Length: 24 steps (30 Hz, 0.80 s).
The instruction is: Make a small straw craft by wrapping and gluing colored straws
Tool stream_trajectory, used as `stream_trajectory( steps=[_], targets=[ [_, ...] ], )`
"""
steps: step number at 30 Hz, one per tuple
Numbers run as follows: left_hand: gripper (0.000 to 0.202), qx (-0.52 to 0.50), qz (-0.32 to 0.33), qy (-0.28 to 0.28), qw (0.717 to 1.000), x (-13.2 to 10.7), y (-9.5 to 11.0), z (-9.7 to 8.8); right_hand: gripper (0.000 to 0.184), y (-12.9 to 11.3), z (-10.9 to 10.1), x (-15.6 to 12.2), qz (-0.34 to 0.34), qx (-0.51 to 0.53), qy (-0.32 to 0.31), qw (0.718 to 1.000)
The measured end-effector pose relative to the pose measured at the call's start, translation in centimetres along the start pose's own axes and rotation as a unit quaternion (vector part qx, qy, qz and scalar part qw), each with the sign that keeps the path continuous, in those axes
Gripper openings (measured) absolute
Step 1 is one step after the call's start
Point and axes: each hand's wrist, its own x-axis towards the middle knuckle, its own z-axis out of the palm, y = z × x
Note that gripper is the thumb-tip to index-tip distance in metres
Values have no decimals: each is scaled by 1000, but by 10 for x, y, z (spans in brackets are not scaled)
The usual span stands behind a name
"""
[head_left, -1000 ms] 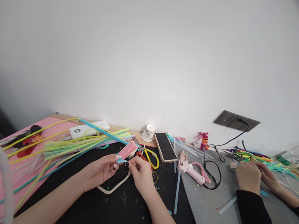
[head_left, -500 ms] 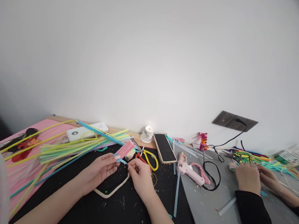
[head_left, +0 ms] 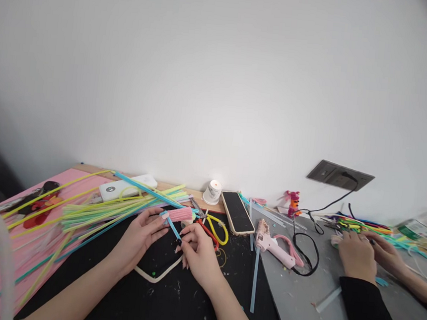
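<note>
My left hand (head_left: 140, 238) is closed on a bundle of pink pipe cleaners (head_left: 181, 214), gripping it near its left end. A blue pipe cleaner (head_left: 173, 226) comes off that end and slants down to the right. The fingertips of my right hand (head_left: 199, 261) pinch its dark lower tip. Both hands are above a black mat (head_left: 171, 305). Under them a cream cord (head_left: 153, 279) bends across the mat, partly hidden by my right hand. Yellow-handled pliers (head_left: 218, 230) and a red-handled tool (head_left: 207, 233) lie just behind my right hand.
Loose pastel pipe cleaners (head_left: 92, 216) spread over a pink sheet (head_left: 72, 177) at left. Behind stand a white cup (head_left: 212, 192) and a phone (head_left: 237, 213). A pink glue gun (head_left: 275, 247) with its cord lies right. A co-worker's hands (head_left: 358, 255) work at far right.
The blue pipe cleaner now runs straighter and longer between my hands. The pink bundle has turned flatter, pointing right. My right hand has lowered slightly.
</note>
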Motion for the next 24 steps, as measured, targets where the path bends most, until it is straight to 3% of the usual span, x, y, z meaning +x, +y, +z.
stream_trajectory(
  steps=[7, 12, 18, 24],
  targets=[
    [38, 50, 51, -6, 997, 0, 0, -2, 23, -4, -1, -3, 35, 75, -122, 989],
    [38, 85, 60, -19, 994, -3, 2, -2, 27, -15, -3, -7, 37, 79, -155, 984],
    [27, 101, 33, -35, 994, -3, 2, -1, 20, -16, 0, -9, 20, 119, -132, 984],
    [25, 32, -13, -80, 996, 2, -4, -5, 12, -15, 0, -5, 27, 179, -102, 978]
  ],
)
